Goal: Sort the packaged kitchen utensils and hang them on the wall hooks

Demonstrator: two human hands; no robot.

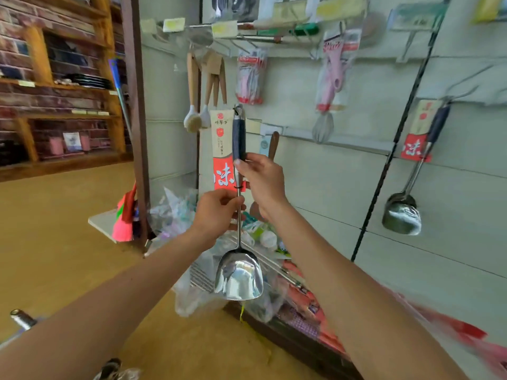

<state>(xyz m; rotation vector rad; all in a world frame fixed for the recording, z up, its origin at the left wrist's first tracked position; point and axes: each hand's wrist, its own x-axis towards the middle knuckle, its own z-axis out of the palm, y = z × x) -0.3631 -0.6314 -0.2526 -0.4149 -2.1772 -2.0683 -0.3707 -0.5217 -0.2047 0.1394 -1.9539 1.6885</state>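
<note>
Bare left forearm and right forearm nearest, rising from 7 and 5 o'clock toward the middle. Behind them, filling 12 to 4 o'clock, pale slatted wall with rows of hooks, mostly loaded: brushes at 11, pink packs at 12, a whisk at 1, and a matching hung spatula at 3. Low at 6 o'clock, heap of bagged stock against the wall base.

Dead centre, held upright and blade-down in front of the wall: steel spatula with dark handle and red-and-cream card tied alongside. Right hand clamped on the foot of the handle, thumb over the front. Left hand pinching the thin shaft just below the card. Top ring up at hook height; cannot tell whether already over a prong.

Probably stiff, moderately weighty and bottom-heavy, so likely to swing from the ring. Slippery-looking polished shaft; grippy handle the better hold. Card soft and easily creased, best kept out of the pinch. Blade edge thin: keep clear of the bags below. Open room toward 2 o'clock, between whisk and hung spatula; tighter at 11, with brush handles just beside the card.
</note>
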